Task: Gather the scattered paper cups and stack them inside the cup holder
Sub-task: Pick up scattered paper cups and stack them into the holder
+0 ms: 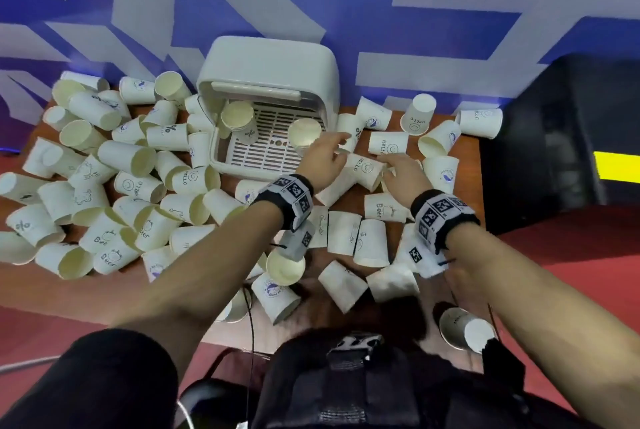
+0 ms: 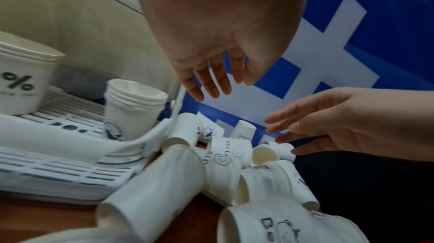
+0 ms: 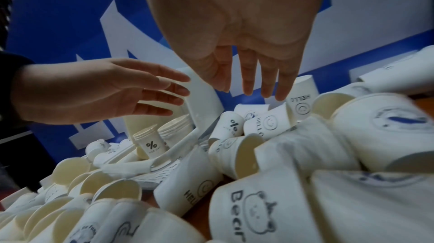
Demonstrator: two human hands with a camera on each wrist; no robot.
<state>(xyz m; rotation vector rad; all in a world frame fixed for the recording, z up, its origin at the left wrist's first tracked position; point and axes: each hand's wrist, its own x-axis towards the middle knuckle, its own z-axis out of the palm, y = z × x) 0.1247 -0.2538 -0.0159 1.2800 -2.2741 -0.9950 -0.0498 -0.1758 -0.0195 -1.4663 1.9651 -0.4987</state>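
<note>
Reaching with fingers spread and empty, both hands, left hand (image 1: 323, 154) and right hand (image 1: 403, 174), could knock the loose cups (image 1: 363, 170) off the tabletop (image 1: 349, 200) or topple the stack (image 1: 239, 120) in the cup holder (image 1: 266, 82).

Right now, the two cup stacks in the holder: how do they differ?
The left stack shows a % logo; the right stack shows a blue round logo in the left wrist view. The left stack stands further back, the right nearer the left hand. Both are upright, mouths up.
</note>
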